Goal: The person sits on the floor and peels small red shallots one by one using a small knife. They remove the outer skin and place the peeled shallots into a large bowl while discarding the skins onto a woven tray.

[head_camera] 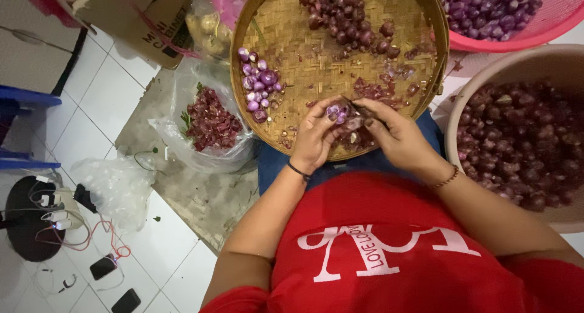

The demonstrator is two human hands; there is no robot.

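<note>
My left hand pinches a half-peeled purple shallot over the near rim of a round woven bamboo tray on my lap. My right hand grips a small dark knife whose blade touches the shallot. On the tray, a small group of peeled glossy shallots lies at the left, unpeeled ones are heaped at the far side, and loose skins are scattered between.
A clear plastic bag of reddish peelings sits on the floor to the left. A beige basin of unpeeled shallots stands at the right, a pink basket of peeled ones beyond. Cardboard box, cables, phones and a blue stool lie left.
</note>
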